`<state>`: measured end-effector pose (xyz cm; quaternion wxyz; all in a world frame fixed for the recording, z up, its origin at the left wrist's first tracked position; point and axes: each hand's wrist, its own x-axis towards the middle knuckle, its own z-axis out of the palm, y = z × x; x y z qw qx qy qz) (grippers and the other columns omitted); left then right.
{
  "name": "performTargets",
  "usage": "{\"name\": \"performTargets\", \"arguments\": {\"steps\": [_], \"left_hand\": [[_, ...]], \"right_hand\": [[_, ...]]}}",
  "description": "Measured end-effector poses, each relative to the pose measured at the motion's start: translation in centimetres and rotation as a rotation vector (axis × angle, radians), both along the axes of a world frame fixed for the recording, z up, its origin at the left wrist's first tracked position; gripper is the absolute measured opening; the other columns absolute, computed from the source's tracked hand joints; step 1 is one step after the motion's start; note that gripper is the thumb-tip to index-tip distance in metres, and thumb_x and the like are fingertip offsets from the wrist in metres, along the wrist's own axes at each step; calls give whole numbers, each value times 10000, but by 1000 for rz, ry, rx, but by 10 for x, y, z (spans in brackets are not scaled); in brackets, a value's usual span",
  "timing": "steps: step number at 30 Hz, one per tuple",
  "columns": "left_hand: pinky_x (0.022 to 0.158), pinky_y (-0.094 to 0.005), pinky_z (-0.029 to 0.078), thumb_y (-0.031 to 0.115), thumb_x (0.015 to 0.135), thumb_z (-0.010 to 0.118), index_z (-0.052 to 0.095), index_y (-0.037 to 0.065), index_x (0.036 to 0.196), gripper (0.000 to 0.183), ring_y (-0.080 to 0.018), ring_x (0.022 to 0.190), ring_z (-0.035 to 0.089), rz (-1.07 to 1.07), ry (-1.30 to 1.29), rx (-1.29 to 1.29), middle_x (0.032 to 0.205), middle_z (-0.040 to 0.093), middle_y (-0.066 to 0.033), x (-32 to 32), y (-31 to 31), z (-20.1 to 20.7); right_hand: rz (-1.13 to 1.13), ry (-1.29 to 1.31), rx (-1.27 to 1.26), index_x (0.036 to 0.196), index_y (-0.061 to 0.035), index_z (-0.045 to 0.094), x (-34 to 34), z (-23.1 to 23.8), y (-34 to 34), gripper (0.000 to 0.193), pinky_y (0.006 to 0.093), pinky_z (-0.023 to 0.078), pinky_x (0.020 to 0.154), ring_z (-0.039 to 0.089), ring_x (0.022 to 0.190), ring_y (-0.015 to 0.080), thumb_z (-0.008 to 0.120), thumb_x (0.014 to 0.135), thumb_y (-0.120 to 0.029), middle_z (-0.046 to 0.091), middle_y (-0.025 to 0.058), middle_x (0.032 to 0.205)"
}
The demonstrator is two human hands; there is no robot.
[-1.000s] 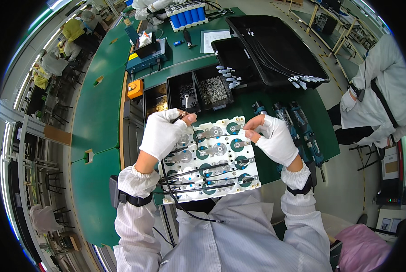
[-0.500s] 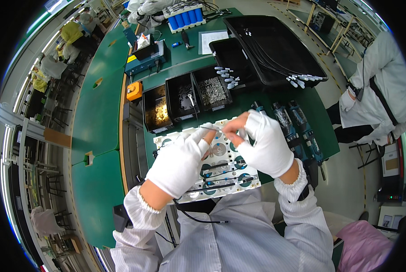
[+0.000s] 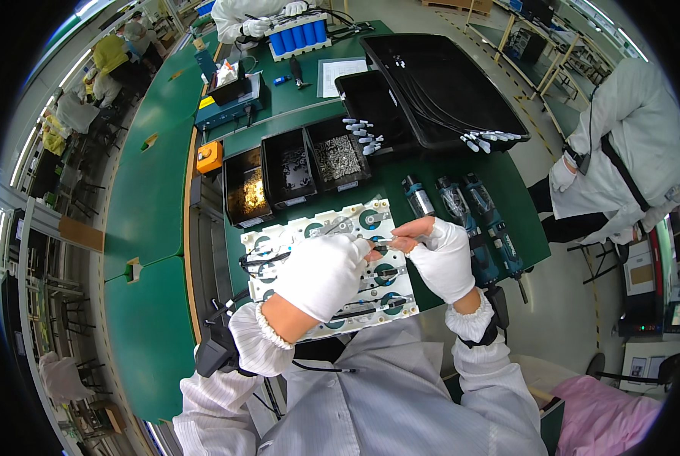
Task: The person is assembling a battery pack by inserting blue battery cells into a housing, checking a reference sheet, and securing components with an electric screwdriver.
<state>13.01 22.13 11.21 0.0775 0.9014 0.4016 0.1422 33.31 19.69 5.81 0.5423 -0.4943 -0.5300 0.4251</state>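
A white plastic block point(image 3: 298, 229) with rounded cells and metal tabs lies on the green bench in front of me. Above it, my left hand point(image 3: 321, 275), in a white glove with bare fingertips, is closed in a pinch. My right hand point(image 3: 440, 258), gloved the same way, pinches from the other side. Between the fingertips shows a small dark and silvery piece point(image 3: 383, 245), seemingly the end of a thin cable; the fingers partly cover it. Black cables point(image 3: 366, 309) lie across the block's near rows, and another cable point(image 3: 267, 260) shows left of my left hand.
Black bins of brass-coloured parts point(image 3: 250, 199), black parts point(image 3: 288, 169) and silvery parts point(image 3: 338, 158) stand beyond the block. Power screwdrivers point(image 3: 499, 232) lie to the right. A large black tray point(image 3: 461, 83) holds cables. Co-workers stand at the far side and right point(image 3: 629, 144).
Both hands have come down and nearer over the block, uncovering its far row. A silvery tool-like piece over the black-parts bin no longer shows there. The view has shifted slightly.
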Motion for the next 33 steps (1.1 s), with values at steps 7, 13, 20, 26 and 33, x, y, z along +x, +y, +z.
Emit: {"name": "performTargets", "arguments": {"steps": [7, 13, 20, 26, 33], "left_hand": [[585, -429, 518, 181, 883, 650, 680, 81, 955, 127, -324, 657, 673, 10, -42, -126, 726, 666, -148, 0, 1, -9], [586, -419, 511, 199, 885, 641, 681, 72, 924, 139, -334, 625, 656, 30, -112, -336, 698, 653, -155, -4, 9, 0], [579, -347, 502, 155, 929, 551, 703, 90, 837, 189, -231, 578, 635, 7, -257, -495, 638, 643, -90, -1, 13, 0], [582, -361, 500, 215, 950, 599, 709, 95, 835, 199, -254, 587, 642, 46, -242, -584, 662, 665, -104, -3, 18, 12], [639, -385, 524, 144, 856, 692, 725, 73, 896, 88, -333, 707, 668, 53, -144, -224, 797, 684, -133, 12, 11, -3]], "right_hand": [[-27, -155, 114, 932, 4, 724, 1, 7, 2, 97, 250, 547, 723, 684, 770, 128, 741, 841, 31, 736, 89, 873], [27, -357, 362, 940, -40, 724, 2, 17, 3, 133, 270, 559, 694, 713, 740, 191, 745, 823, 19, 743, 98, 870], [101, -549, 589, 998, -73, 734, 12, 14, 9, 273, 309, 576, 719, 720, 836, 247, 707, 758, 54, 743, 87, 949], [144, -660, 680, 999, -64, 745, 14, 19, 10, 307, 317, 578, 726, 712, 842, 253, 649, 745, 80, 738, 86, 949], [167, -599, 431, 950, -28, 751, 26, 14, 14, 286, 305, 566, 696, 703, 771, 254, 636, 733, 119, 731, 116, 896]]}}
